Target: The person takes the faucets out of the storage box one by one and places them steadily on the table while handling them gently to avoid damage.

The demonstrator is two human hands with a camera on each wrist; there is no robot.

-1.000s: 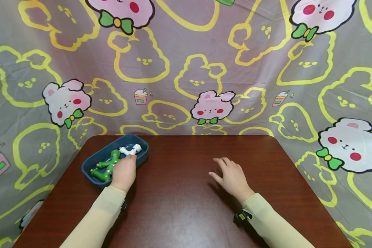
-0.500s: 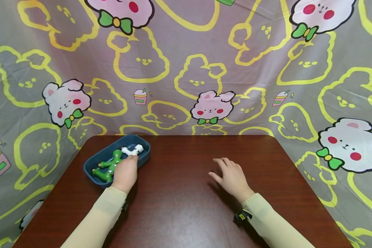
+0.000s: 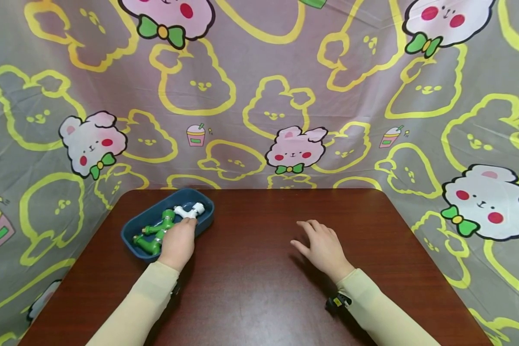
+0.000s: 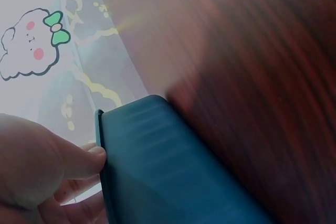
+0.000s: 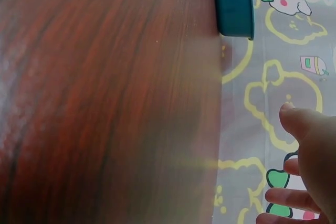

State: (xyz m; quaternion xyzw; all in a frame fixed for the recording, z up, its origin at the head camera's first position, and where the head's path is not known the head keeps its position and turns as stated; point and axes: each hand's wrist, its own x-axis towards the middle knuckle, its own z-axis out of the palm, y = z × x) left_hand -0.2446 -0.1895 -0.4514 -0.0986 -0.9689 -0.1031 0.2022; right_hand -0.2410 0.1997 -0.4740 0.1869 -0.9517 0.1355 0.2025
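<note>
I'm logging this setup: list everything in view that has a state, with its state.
Blue tray: upright on the table, uncovered.
Far green fitting: lying in the tray.
Near green fitting: lying in the tray, partly hidden.
White fitting: lying in the tray, partly hidden.
Left hand: pinching the tray's rim.
Right hand: fingers spread, empty.
Backdrop: hanging, creased.
</note>
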